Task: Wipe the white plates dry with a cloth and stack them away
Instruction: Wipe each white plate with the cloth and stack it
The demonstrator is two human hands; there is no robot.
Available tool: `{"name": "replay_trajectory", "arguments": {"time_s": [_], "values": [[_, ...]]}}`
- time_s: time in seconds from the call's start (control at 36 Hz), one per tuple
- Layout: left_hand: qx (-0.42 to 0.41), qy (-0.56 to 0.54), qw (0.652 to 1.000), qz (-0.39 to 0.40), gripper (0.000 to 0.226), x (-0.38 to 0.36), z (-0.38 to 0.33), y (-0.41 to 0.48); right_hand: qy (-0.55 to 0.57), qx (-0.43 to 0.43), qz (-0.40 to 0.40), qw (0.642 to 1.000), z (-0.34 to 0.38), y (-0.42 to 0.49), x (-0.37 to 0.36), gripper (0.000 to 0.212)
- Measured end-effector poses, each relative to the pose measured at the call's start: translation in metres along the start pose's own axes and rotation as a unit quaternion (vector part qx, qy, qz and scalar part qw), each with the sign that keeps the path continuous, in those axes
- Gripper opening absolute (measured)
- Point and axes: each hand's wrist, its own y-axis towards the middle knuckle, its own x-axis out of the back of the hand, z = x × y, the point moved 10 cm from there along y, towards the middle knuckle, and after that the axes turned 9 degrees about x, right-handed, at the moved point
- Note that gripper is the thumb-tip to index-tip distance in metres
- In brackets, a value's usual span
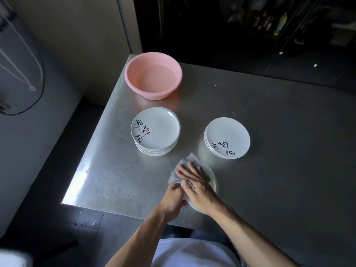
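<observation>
A white plate (213, 182) lies near the table's front edge, mostly covered. My left hand (174, 197) grips its near-left rim. My right hand (194, 185) lies flat with spread fingers on a grey cloth (185, 162), pressing it onto the plate's face. Farther back stand two stacks of white plates with black brush lettering: a taller stack (156, 131) at the left and a lower stack (227, 138) at the right.
A pink basin (153, 75) holding water stands at the back left corner of the steel table (279, 151). The table's left edge and front edge lie close to my hands. A grey wall with cables rises at the left.
</observation>
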Motion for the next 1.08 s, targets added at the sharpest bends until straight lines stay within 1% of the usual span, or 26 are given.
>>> {"name": "replay_trajectory", "arguments": {"time_s": [0.06, 0.08, 0.11, 0.14, 0.17, 0.19, 0.22, 0.25, 0.28, 0.31, 0.36, 0.42, 0.47, 0.53, 0.56, 0.61, 0.69, 0.75, 0.81, 0.86, 0.89, 0.94, 0.97, 1.0, 1.03, 1.08], "values": [[-0.001, -0.009, 1.000, 0.000, 0.030, 0.001, -0.001, -0.001, -0.016, -0.037, -0.060, 0.997, -0.017, 0.000, 0.015, 0.039], [-0.001, -0.012, 1.000, -0.001, 0.032, 0.001, -0.001, -0.002, -0.020, -0.084, -0.100, 0.991, -0.030, 0.001, 0.026, 0.038], [-0.001, -0.010, 1.000, 0.000, 0.034, 0.000, -0.001, -0.002, -0.010, -0.158, -0.123, 0.980, -0.047, 0.000, 0.034, 0.039], [0.000, -0.004, 1.000, 0.000, 0.035, -0.001, -0.001, -0.003, 0.009, -0.241, -0.128, 0.962, -0.063, -0.003, 0.035, 0.041], [0.001, 0.002, 1.000, 0.001, 0.036, -0.002, -0.001, -0.003, 0.023, -0.296, -0.123, 0.947, -0.072, -0.007, 0.034, 0.044], [0.003, 0.006, 1.000, 0.002, 0.037, -0.003, -0.001, -0.004, 0.025, -0.295, -0.121, 0.947, -0.070, -0.007, 0.035, 0.045], [0.003, 0.008, 1.000, 0.003, 0.037, -0.004, -0.001, -0.005, 0.015, -0.241, -0.120, 0.963, -0.058, -0.002, 0.037, 0.044], [0.002, 0.009, 1.000, 0.003, 0.037, -0.004, -0.001, -0.006, 0.000, -0.160, -0.103, 0.982, -0.039, 0.002, 0.034, 0.042], [-0.001, 0.012, 1.000, 0.002, 0.035, -0.004, -0.002, -0.006, -0.013, -0.081, -0.073, 0.994, -0.020, 0.001, 0.028, 0.043], [-0.003, 0.014, 1.000, 0.001, 0.031, -0.003, -0.002, -0.007, -0.017, -0.030, -0.041, 0.999, -0.008, -0.003, 0.020, 0.044], [-0.006, 0.006, 1.000, 0.001, 0.024, 0.000, 0.000, -0.008, -0.014, 0.005, -0.010, 1.000, -0.008, -0.011, 0.013, 0.045], [-0.013, -0.014, 1.000, 0.007, 0.029, -0.001, 0.003, -0.009, -0.006, -0.037, -0.050, 0.998, -0.024, -0.013, 0.021, 0.043], [-0.020, -0.038, 0.999, 0.009, 0.042, -0.003, 0.003, -0.010, 0.029, -0.158, -0.121, 0.980, -0.054, -0.016, 0.036, 0.042], [-0.023, -0.058, 0.998, -0.006, 0.046, -0.001, 0.001, -0.008, 0.063, -0.283, -0.151, 0.945, -0.079, -0.026, 0.041, 0.042], [-0.021, -0.066, 0.997, -0.020, 0.044, 0.002, -0.001, -0.008, 0.074, -0.313, -0.155, 0.934, -0.083, -0.029, 0.039, 0.043], [-0.011, -0.062, 0.997, -0.046, 0.032, 0.009, -0.004, -0.006, 0.084, -0.297, -0.157, 0.938, -0.075, -0.025, 0.035, 0.041], [-0.008, -0.036, 0.998, -0.060, 0.018, 0.014, -0.007, -0.003, 0.079, -0.183, -0.148, 0.969, -0.041, -0.009, 0.031, 0.041], [-0.014, -0.017, 0.998, -0.051, 0.021, 0.012, -0.008, -0.004, 0.068, -0.086, -0.098, 0.989, -0.014, -0.001, 0.018, 0.045], [-0.022, -0.007, 0.998, -0.051, 0.021, 0.012, -0.009, -0.007, 0.034, -0.024, -0.037, 0.998, -0.002, -0.002, 0.002, 0.047], [-0.022, -0.012, 0.999, -0.047, 0.021, 0.013, -0.009, -0.009, -0.008, -0.034, -0.021, 0.999, -0.014, -0.004, -0.002, 0.046], [-0.021, -0.014, 0.999, -0.043, 0.022, 0.013, -0.010, -0.009, -0.027, -0.070, -0.031, 0.997, -0.025, -0.004, 0.001, 0.044], [-0.016, -0.008, 0.999, -0.046, 0.027, 0.016, -0.009, -0.009, -0.027, -0.181, -0.075, 0.980, -0.052, -0.008, 0.016, 0.045], [-0.015, -0.003, 0.999, -0.050, 0.028, 0.017, -0.009, -0.008, -0.005, -0.236, -0.095, 0.967, -0.061, -0.012, 0.023, 0.050], [-0.016, 0.003, 0.999, -0.050, 0.028, 0.017, -0.010, -0.009, 0.007, -0.262, -0.106, 0.959, -0.063, -0.013, 0.027, 0.060], [-0.016, 0.010, 0.999, -0.047, 0.028, 0.017, -0.010, -0.009, -0.002, -0.237, -0.104, 0.966, -0.056, -0.010, 0.027, 0.067], [-0.015, 0.020, 0.999, -0.046, 0.023, 0.016, -0.012, -0.010, -0.029, -0.129, -0.051, 0.990, -0.031, -0.005, 0.011, 0.060]]}}
